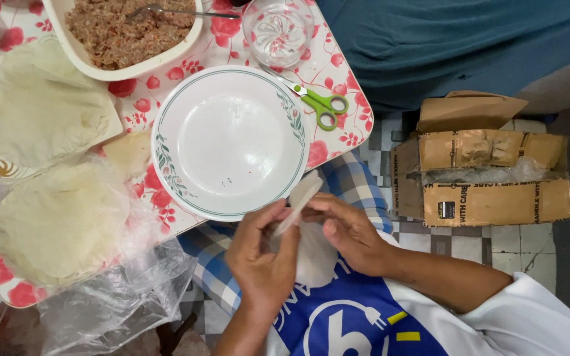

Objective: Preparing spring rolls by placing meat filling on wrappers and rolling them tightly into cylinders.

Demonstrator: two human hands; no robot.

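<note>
Both my hands meet over my lap, just below the table's near edge. My left hand [263, 258] and my right hand [349, 231] pinch a thin pale wrapper [300, 198] between their fingers; it sticks up toward the plate. An empty white plate [186, 178] with a green floral rim lies directly above my hands. A cream dish of minced filling [117, 33] with a fork [166, 11] in it stands at the top. Stacks of pale wrappers [41, 105] lie at the left, one stack [61, 221] on clear plastic.
Green-handled scissors [323, 104] lie right of the plate. A small glass bowl [278, 29] stands at the top. The low table [338, 72] has a red rose pattern. A torn cardboard box [489, 171] stands on the tiled floor to the right, near a teal cushion [456, 39].
</note>
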